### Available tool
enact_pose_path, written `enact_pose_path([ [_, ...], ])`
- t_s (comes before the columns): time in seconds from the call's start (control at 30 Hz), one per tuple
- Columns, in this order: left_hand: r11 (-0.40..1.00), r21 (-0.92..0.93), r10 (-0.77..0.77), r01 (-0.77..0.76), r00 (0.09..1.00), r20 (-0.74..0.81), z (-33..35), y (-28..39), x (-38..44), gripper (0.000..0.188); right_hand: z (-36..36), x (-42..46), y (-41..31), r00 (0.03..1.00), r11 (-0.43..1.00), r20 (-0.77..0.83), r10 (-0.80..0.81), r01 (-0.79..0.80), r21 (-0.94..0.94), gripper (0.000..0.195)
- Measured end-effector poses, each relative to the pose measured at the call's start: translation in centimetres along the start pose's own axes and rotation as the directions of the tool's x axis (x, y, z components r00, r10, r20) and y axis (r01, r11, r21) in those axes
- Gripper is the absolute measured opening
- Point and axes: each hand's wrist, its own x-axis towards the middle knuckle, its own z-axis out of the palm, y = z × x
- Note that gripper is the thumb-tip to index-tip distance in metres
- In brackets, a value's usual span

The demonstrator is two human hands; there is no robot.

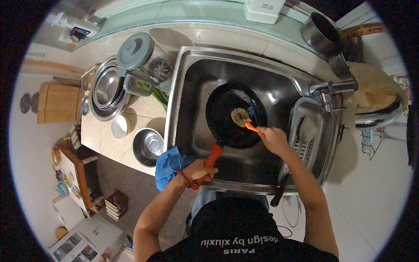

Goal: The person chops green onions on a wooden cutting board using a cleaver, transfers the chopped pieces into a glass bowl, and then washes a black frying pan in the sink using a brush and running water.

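Note:
A black frying pan (226, 114) lies tilted in the stainless steel sink (199, 140). My left hand (199, 172) grips its red handle (214, 155) near the sink's front edge. In my right hand (273, 139) is the orange handle (252, 127) of a scrub brush, whose round, tan head (240, 117) rests against the inside of the pan. A blue cloth (168, 167) hangs over the sink's front left corner, beside my left hand.
Right of the pan, a small basin (296, 108) holds utensils under the faucet (327, 88). Left on the tiled counter stand a lidded clear pitcher (136, 50), nested metal bowls (108, 86), a white bowl (120, 126), a metal pot (148, 146) and green vegetables (160, 96).

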Motion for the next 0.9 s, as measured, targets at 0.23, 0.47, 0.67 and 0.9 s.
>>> enact_pose_path([
  [0.23, 0.983, 0.181, -0.013, 0.022, 0.999, -0.052, 0.6, 1.9, 0.1, 0.026, -3.4, -0.3, -3.3, 0.85, 0.655, 0.524, -0.059, -0.363, 0.663, 0.027],
  [0.47, 0.967, 0.252, 0.067, -0.026, 0.985, -0.157, 2.0, 1.7, -1.1, 0.026, -4.0, -3.3, 1.9, 0.97, 0.971, 0.168, -0.175, 0.199, -0.134, 0.014],
  [0.67, 0.967, 0.236, 0.141, -0.097, 0.974, -0.177, 4.0, 0.7, -3.4, 0.017, -4.2, 0.9, -0.2, 0.989, 0.704, 0.15, 0.003, 0.105, -0.702, 0.006],
  [0.9, 0.979, 0.177, 0.128, -0.105, 0.984, -0.122, 5.3, -0.4, -5.3, 0.019, -3.0, 3.9, -3.0, 0.971, 0.928, -0.24, 0.013, -0.101, -0.358, 0.027],
])
